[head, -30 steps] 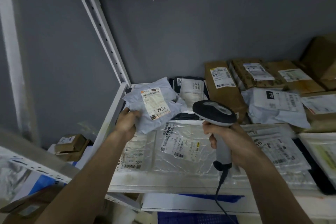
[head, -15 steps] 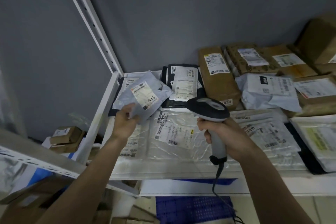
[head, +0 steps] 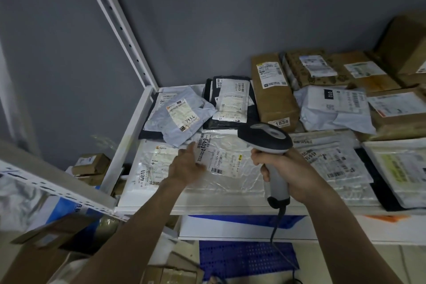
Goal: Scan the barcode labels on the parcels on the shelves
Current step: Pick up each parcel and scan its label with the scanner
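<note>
Head view looks down on a white shelf (head: 147, 110) crowded with parcels. At 6 o'clock lies a clear plastic mailer (head: 230, 168) whose label reads 6403; the left hand (head: 184, 166) rests on its left part, fingers straight and loosely spread, holding nothing. The right hand (head: 288, 173) has its fingers curled round the grip of the barcode scanner (head: 265, 138), whose head hangs over that mailer's upper right corner and points toward 12 o'clock.

Which labels are already read cannot be told from the parcels themselves. Judging by the hands, the 6403 mailer is the one in hand now. At 10 o'clock from it a crumpled grey bag (head: 179, 120) marked 7936 lies on the shelf, apart from both hands. At 12 o'clock sits a black bag (head: 230, 104), and at 1 o'clock a brown box (head: 272, 90) tagged 1834. Toward 3 o'clock more mailers and cartons fill the shelf, so plenty seems left to scan.

Lower left, another shelf carries small brown boxes (head: 92, 163).
</note>
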